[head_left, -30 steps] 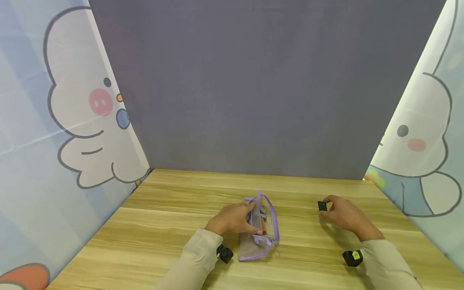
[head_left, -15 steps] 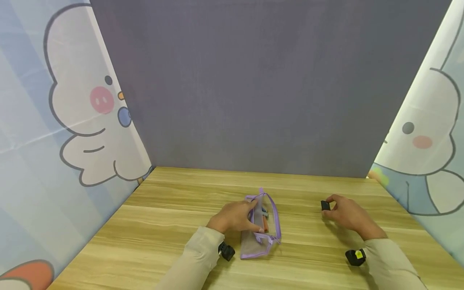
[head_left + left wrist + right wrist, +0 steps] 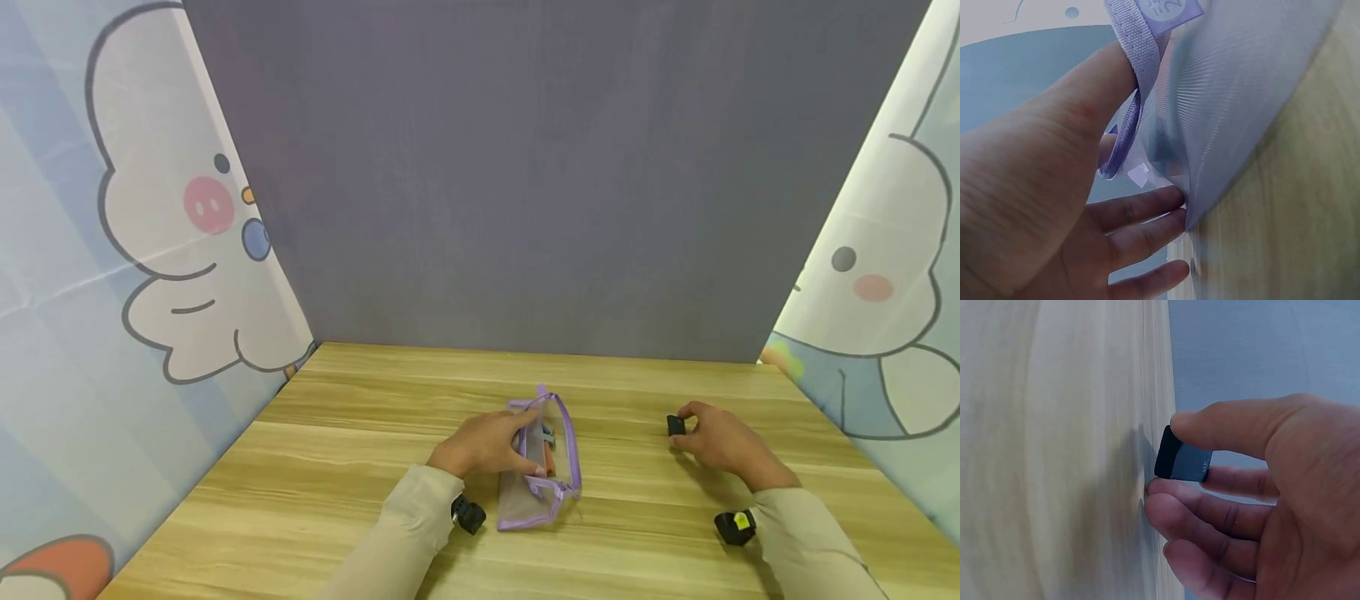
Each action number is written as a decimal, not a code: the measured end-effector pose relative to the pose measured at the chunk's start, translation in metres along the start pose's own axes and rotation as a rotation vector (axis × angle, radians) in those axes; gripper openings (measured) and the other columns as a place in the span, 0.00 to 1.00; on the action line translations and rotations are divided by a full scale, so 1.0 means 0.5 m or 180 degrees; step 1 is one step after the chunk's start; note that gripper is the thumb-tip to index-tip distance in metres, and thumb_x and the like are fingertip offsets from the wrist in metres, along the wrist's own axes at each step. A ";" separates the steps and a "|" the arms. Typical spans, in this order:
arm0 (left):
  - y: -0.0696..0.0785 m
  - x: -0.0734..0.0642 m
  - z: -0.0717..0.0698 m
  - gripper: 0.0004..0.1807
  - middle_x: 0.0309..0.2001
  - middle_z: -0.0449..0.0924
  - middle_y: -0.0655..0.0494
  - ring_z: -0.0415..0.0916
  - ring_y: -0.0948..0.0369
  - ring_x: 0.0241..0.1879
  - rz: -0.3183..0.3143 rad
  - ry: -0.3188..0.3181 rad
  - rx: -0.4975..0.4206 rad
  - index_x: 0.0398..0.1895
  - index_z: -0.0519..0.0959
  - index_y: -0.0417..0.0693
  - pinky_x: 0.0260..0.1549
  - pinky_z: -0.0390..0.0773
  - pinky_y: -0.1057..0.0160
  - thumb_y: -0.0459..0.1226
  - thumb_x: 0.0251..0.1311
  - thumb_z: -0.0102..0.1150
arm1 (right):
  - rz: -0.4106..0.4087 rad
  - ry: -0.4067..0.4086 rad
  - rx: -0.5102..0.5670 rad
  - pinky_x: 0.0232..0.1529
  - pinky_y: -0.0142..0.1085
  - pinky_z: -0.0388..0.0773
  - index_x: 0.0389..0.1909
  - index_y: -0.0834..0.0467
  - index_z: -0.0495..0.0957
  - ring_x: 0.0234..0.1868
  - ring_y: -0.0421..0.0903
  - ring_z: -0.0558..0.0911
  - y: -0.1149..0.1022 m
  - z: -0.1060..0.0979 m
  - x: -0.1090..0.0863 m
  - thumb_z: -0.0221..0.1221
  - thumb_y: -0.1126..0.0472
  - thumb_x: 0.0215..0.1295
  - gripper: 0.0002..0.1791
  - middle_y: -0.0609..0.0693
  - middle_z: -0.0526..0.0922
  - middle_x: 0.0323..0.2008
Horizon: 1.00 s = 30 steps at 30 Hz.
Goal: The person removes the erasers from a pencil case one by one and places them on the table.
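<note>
A mesh pencil case [image 3: 516, 504] with purple trim lies on the table, its zipped mouth gaping. Inside it I see an orange item [image 3: 550, 460] and a blue-grey item [image 3: 548, 435]. My left hand [image 3: 483, 444] holds the case by its rim. In the left wrist view the thumb reaches behind the purple zipper band [image 3: 1138, 47], while other fingertips touch the mesh [image 3: 1229, 119]. To the right, my right hand [image 3: 720, 446] pinches a small black eraser [image 3: 1184, 456] between thumb and fingers, just above the table. Pale lettering on its dark sleeve is too small to read.
The wood-grain table [image 3: 360, 433] ends at a grey backdrop [image 3: 495, 183]. Curtains with cartoon figures, the left curtain [image 3: 45, 367] and the right curtain [image 3: 870, 392], border its sides. A black wrist camera [image 3: 469, 517] sits on each wrist.
The head view shifts slightly. My left hand stays at the pencil case and my right hand keeps hold of the eraser in nearly the same spot.
</note>
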State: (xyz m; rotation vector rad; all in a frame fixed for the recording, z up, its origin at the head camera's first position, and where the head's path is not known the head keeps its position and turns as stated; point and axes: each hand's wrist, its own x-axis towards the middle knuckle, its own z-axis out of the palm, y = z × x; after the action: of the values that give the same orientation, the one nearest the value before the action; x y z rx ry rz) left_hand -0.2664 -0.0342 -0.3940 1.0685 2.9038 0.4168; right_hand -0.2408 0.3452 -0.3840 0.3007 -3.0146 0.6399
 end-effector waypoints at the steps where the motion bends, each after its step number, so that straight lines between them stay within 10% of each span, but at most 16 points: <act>1: -0.001 0.000 0.001 0.52 0.66 0.73 0.52 0.74 0.57 0.61 0.0016 -0.0004 -0.0020 0.78 0.60 0.61 0.53 0.76 0.56 0.64 0.52 0.68 | 0.0011 -0.0008 0.0001 0.32 0.44 0.75 0.52 0.73 0.74 0.31 0.45 0.79 0.001 0.001 -0.001 0.68 0.53 0.62 0.30 0.52 0.83 0.31; 30: -0.008 -0.006 0.003 0.50 0.69 0.70 0.52 0.71 0.55 0.64 0.0035 -0.0117 -0.0179 0.78 0.62 0.58 0.58 0.73 0.55 0.64 0.53 0.68 | 0.0235 -0.0125 -0.0050 0.39 0.56 0.76 0.51 0.72 0.70 0.39 0.57 0.81 -0.003 0.018 -0.009 0.67 0.51 0.62 0.31 0.64 0.83 0.40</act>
State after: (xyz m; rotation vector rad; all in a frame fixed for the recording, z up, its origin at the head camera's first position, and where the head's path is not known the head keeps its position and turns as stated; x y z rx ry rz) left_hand -0.2668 -0.0388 -0.3966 1.0733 2.8375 0.4710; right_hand -0.2362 0.3411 -0.3921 0.2045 -3.0793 0.6227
